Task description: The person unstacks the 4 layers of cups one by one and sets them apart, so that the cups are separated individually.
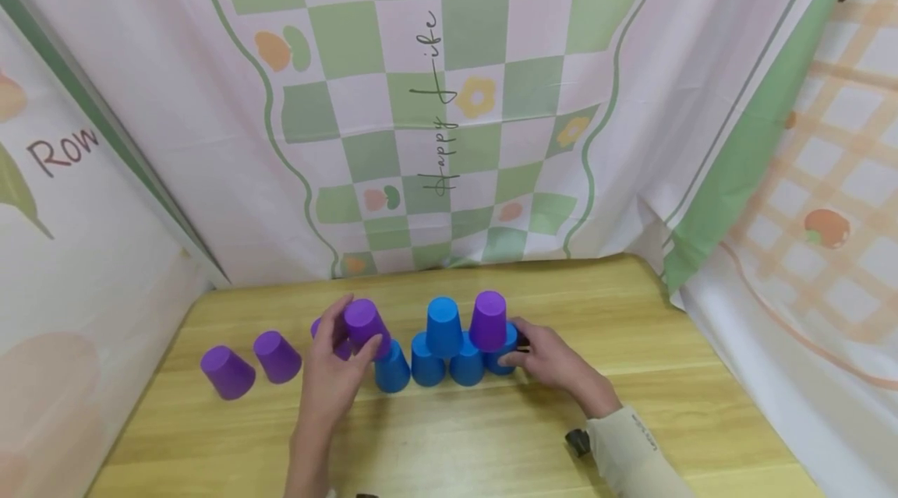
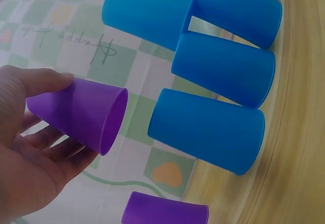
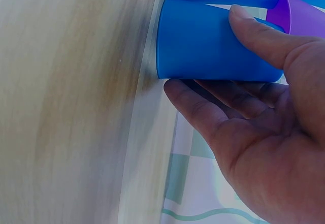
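My left hand [image 1: 330, 381] holds an upside-down purple cup [image 1: 365, 326] between thumb and fingers, above the leftmost blue cup [image 1: 393, 369]. In the left wrist view this held purple cup [image 2: 81, 112] is apart from the blue cups, rim toward the table. My right hand [image 1: 561, 364] is around the rightmost blue cup [image 3: 218, 43] of the bottom row, thumb on one side and fingers on the other. On that row of several upside-down blue cups stand an upper blue cup [image 1: 443, 326] and a purple cup [image 1: 489, 320], side by side.
Two purple cups, the outer one [image 1: 228, 372] and the inner one [image 1: 277, 358], stand upside down at the left of the wooden table [image 1: 449, 443]. Another purple cup [image 1: 341, 348] is partly hidden behind my left hand. A patterned curtain [image 1: 477, 233] hangs along the table's far edge.
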The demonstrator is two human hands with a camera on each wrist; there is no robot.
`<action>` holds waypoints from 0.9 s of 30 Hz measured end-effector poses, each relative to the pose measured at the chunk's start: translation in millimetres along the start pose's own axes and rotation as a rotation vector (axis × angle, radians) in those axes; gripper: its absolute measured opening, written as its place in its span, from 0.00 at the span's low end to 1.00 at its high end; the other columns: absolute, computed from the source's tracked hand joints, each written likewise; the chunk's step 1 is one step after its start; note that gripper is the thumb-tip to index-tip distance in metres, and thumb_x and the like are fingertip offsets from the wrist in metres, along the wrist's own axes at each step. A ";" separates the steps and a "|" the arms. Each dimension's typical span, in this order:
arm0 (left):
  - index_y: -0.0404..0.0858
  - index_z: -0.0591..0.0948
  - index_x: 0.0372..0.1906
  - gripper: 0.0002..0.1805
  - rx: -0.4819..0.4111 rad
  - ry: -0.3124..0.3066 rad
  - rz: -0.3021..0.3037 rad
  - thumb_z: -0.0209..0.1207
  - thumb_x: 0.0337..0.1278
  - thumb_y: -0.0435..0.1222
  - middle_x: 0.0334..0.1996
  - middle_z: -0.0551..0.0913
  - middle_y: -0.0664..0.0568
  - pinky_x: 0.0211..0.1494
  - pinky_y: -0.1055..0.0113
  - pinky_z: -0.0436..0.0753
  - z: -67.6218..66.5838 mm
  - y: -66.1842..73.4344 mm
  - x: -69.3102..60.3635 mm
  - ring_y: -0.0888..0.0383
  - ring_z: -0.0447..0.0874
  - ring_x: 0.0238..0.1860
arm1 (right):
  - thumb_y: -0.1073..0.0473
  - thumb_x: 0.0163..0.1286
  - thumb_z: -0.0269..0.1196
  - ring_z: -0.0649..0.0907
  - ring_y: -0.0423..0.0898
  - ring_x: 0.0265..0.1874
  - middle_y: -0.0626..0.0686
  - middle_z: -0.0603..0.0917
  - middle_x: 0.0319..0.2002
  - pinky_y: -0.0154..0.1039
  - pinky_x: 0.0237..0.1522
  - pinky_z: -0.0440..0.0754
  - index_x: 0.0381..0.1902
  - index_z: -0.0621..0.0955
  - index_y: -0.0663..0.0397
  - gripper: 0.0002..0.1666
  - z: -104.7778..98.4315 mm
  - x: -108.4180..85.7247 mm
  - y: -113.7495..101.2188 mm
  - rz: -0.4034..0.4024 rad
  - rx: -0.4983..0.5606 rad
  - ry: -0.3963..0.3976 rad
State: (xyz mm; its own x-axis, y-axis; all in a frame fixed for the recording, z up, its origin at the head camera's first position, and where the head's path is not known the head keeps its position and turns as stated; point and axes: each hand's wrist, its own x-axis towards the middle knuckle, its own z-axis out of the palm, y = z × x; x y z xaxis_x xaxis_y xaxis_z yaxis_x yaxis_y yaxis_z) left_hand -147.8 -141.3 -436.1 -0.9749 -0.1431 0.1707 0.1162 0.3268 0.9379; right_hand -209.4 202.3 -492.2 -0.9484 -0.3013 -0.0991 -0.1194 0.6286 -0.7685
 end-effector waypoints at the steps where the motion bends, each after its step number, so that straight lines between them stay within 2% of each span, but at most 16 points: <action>1: 0.50 0.67 0.78 0.39 0.002 -0.001 0.002 0.69 0.65 0.31 0.70 0.77 0.41 0.74 0.45 0.77 -1.3 0.6 -0.1 0.39 0.76 0.72 | 0.57 0.73 0.70 0.83 0.56 0.63 0.56 0.85 0.62 0.60 0.67 0.81 0.71 0.75 0.56 0.32 -0.1 0.0 -0.1 -0.001 -0.002 0.001; 10: 0.47 0.69 0.77 0.41 0.032 0.059 0.043 0.70 0.62 0.27 0.68 0.79 0.37 0.73 0.43 0.77 -12.9 1.1 -2.3 0.37 0.78 0.70 | 0.57 0.73 0.70 0.84 0.56 0.62 0.55 0.85 0.62 0.60 0.67 0.81 0.71 0.75 0.56 0.32 0.1 0.4 0.1 -0.004 -0.014 0.001; 15: 0.46 0.70 0.77 0.41 0.032 0.094 0.064 0.70 0.61 0.25 0.69 0.78 0.36 0.75 0.41 0.75 -21.2 1.9 -3.5 0.37 0.77 0.70 | 0.57 0.73 0.70 0.84 0.57 0.62 0.56 0.85 0.61 0.60 0.66 0.82 0.71 0.75 0.57 0.32 0.5 0.6 0.8 -0.009 -0.013 0.000; 23: 0.45 0.70 0.77 0.40 0.008 0.119 0.069 0.69 0.62 0.24 0.69 0.78 0.35 0.77 0.40 0.72 -32.3 0.1 -3.9 0.36 0.76 0.71 | 0.56 0.73 0.70 0.84 0.55 0.61 0.55 0.85 0.61 0.59 0.66 0.82 0.71 0.75 0.57 0.32 -0.4 -0.3 0.6 -0.006 -0.019 -0.001; 27: 0.47 0.70 0.77 0.39 0.006 0.118 0.043 0.67 0.63 0.25 0.70 0.76 0.36 0.78 0.39 0.71 -36.5 -1.4 -5.2 0.36 0.75 0.72 | 0.56 0.73 0.70 0.84 0.56 0.62 0.56 0.85 0.61 0.60 0.66 0.82 0.71 0.75 0.58 0.32 -0.6 0.0 -0.1 -0.007 -0.020 0.000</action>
State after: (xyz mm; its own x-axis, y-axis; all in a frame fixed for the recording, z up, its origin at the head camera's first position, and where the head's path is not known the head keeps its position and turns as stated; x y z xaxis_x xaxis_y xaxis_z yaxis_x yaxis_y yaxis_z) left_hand -135.9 -175.0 -427.2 -0.9400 -0.2375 0.2450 0.1555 0.3409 0.9271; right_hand -209.6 202.7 -491.8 -0.9475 -0.3055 -0.0941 -0.1314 0.6405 -0.7566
